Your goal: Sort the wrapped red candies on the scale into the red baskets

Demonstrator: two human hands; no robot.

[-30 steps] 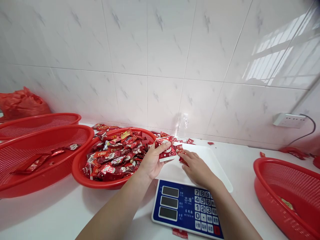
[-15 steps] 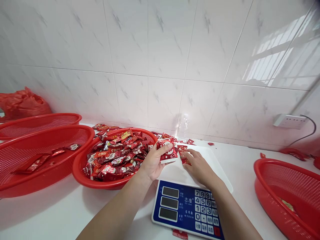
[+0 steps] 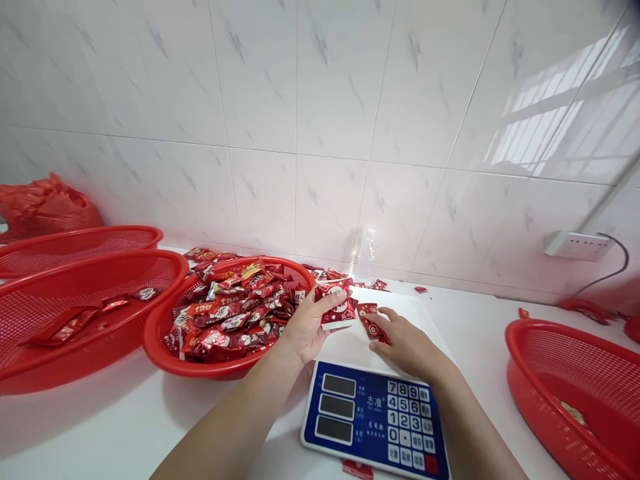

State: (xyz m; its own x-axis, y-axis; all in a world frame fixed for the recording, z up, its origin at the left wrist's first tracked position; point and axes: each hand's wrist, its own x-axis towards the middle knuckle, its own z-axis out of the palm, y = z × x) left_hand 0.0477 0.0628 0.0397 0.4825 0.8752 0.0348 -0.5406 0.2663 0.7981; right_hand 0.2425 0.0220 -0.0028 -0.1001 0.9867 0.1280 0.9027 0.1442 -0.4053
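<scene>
My left hand (image 3: 306,328) is closed on a small red snack packet (image 3: 338,313) with white print, the thumb lying across its front. To its right, my right hand (image 3: 410,339) is low over the white pan of the weighing scale (image 3: 373,423). Its thumb and fingers are curled around a second red packet (image 3: 369,318), which is partly hidden under them. Left of my hands stands a red basket (image 3: 213,369) piled with wrapped snacks (image 3: 233,313), most of them red.
Two more red baskets (image 3: 165,267) stand at far left, one with a few packets inside. Another red basket (image 3: 520,373) is on the right. A clear plastic bottle (image 3: 367,257) stands by the tiled wall, with loose packets near it. A power socket (image 3: 580,245) is on the wall.
My right hand has shifted slightly right, and the packet at its fingers has turned a little. My left hand still holds its packet in nearly the same place.
</scene>
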